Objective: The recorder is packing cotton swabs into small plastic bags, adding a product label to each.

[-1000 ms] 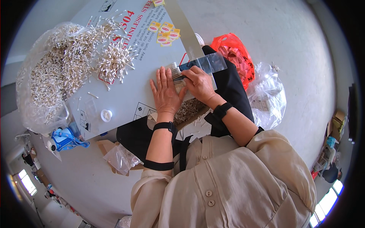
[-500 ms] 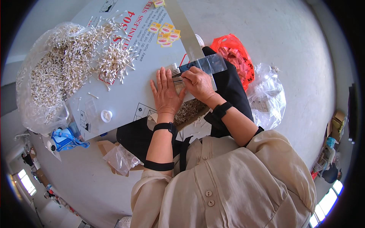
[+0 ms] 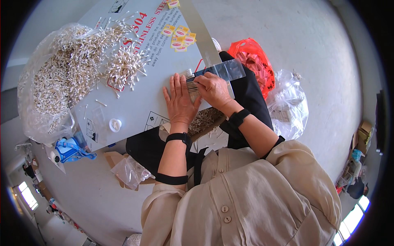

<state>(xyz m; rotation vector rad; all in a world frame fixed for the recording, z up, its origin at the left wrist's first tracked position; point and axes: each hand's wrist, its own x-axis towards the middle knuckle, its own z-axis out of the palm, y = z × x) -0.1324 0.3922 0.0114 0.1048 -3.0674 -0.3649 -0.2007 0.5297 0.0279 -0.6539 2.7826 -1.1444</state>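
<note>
Left hand point(image 3: 179, 102): flat on the board point(image 3: 139, 104), palm down, fingers spread and straight, fingertips touching the row of swabs point(image 3: 191, 87) that lies just beside the right hand. It grips nothing.

Right hand point(image 3: 213, 88): curled over the near end of a clear pouch point(image 3: 223, 70), fingers bent down onto it and onto the swab row; whether it pinches the pouch or only presses on it cannot be told from here.

Swab row: a short bundle of white-tipped sticks, side by side, lying between the two hands at the pouch's mouth, near the board's right edge.

Board: large grey printed sheet serving as counter, resting across the person's lap over a black apron point(image 3: 147, 151).

Loose swabs point(image 3: 123, 67): a scattered heap on the board, well apart from the hands, to their left.

Bag of swabs point(image 3: 45, 90): big clear sack, full, at the board's far left edge.

Small yellow packets point(image 3: 180, 39): a cluster on the board beyond the hands.

White cap point(image 3: 115, 124): small, round, near the board's lower edge.

Red bag point(image 3: 254, 65): on the floor, right of the pouch.

Clear bag point(image 3: 293, 104): crumpled, on the floor beside the red one.

Black bands: one on each wrist.
</note>
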